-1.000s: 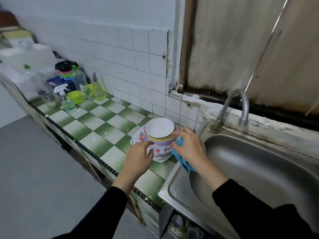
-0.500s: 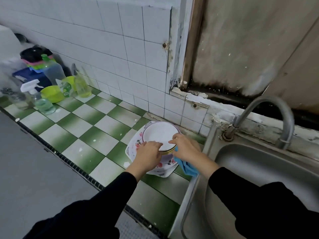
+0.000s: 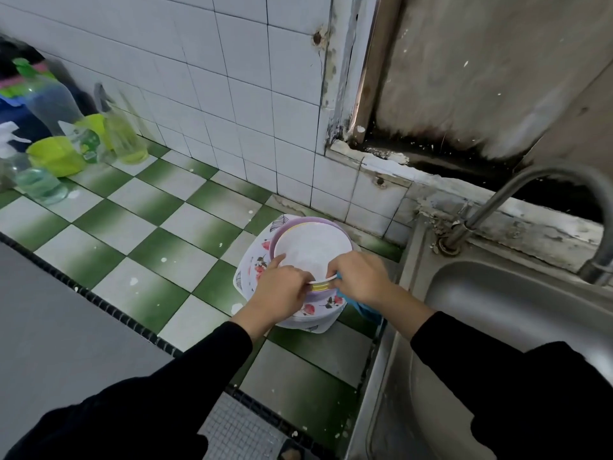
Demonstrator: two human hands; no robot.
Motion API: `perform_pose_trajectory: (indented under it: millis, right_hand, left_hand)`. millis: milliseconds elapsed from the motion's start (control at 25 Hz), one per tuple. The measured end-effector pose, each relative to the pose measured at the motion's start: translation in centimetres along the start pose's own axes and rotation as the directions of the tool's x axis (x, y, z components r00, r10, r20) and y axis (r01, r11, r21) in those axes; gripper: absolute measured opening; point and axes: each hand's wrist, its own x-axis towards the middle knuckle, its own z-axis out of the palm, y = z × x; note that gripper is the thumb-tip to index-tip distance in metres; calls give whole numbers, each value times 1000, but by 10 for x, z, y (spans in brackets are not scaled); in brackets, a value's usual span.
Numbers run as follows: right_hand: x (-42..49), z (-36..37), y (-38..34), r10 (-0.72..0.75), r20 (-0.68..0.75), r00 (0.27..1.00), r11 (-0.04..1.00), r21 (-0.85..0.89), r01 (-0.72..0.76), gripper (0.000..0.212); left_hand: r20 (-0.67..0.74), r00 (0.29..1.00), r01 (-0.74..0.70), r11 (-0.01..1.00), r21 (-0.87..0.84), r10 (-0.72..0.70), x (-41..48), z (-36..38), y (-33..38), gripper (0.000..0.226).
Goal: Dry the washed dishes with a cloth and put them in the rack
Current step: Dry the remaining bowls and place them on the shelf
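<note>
Fingers [image 3: 277,261]: both sets curl onto the near rim of the white bowl [image 3: 311,252]; the left index finger lies straighter, along the rim's left side.
Left hand [image 3: 280,293]: grips the bowl's near-left edge, black sleeve down to the wrist.
Right hand [image 3: 361,277]: grips the near-right edge, knuckles up, with the blue cloth [image 3: 367,310] tucked beneath the palm and hanging down behind the wrist.
Bowl: top of the stack, nested in a purple bowl [image 3: 282,232]. A yellow-striped band shows just under its rim between the two hands; which dish it belongs to cannot be told.
Stack: the bowls sit on floral plates [image 3: 253,270] at the right end of the counter [image 3: 166,227], just beside the sink [image 3: 497,310].
Counter: green and white checked tiles.
Sink: bare steel, with the curved faucet [image 3: 537,180] rising from its far rim.
Far left: a lime-green tub [image 3: 54,156], a spray bottle [image 3: 124,134] and a clear bottle [image 3: 49,97] stand close together against the white tiled wall [image 3: 232,94], all blurred.
</note>
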Motion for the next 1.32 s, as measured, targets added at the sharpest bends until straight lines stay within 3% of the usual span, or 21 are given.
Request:
perform_pose_trajectory:
  millis: [120,280,400,520,640,800,920,1040,1120,1200,1240,1280,1320]
  right_hand:
    - [-2,-7,5,14,-43,999,992,125,-8,15]
    - [-6,-20,5,63,-142,988,936,351,-9,22]
    - [-4,-32,7,123,-235,964,868,496,10,29]
    - [-6,-43,12,282,-254,925,767,639,-58,36]
    - [-15,-48,17,476,-146,867,469,876,-110,27]
    - [-36,-50,21,608,174,775,-126,984,-122,15]
    - [-54,-51,26,430,440,788,-511,838,-190,27]
    - [-68,-54,25,254,405,878,-691,711,-128,51]
    - [-70,-57,15,359,265,895,-666,745,46,51]
    - [-74,-64,2,607,72,791,-470,836,285,40]
    - [-77,-71,-7,681,-90,727,-280,885,371,38]
    - [-81,-78,-18,684,-288,670,-27,908,418,37]
    - [-85,-86,-31,590,-489,643,230,865,446,36]
  left_hand:
    - [-61,997,-44,995,-94,38,1,1,-4,26]
    - [-206,976,-154,887,-435,68,1,-9,-10,43]
    - [-154,987,-120,800,-588,35,-1,-20,-8,61]
    - [-162,983,-40,753,-657,-90,3,-31,-1,49]
    - [-139,971,31,676,-737,-196,8,-42,6,42]
    - [-134,956,55,611,-789,-259,12,-53,7,39]
    - [-134,921,80,514,-854,-366,11,-58,5,36]
    - [-90,853,91,317,-944,-514,7,-70,14,26]
    - [-83,816,59,224,-973,-571,5,-78,20,22]
    - [-79,797,10,145,-989,-599,1,-87,27,21]
    - [-77,791,-12,110,-994,-606,0,-93,30,22]
    - [-76,787,-34,79,-996,-613,-2,-98,36,22]
    - [-90,785,-65,63,-996,-613,-3,-104,43,22]
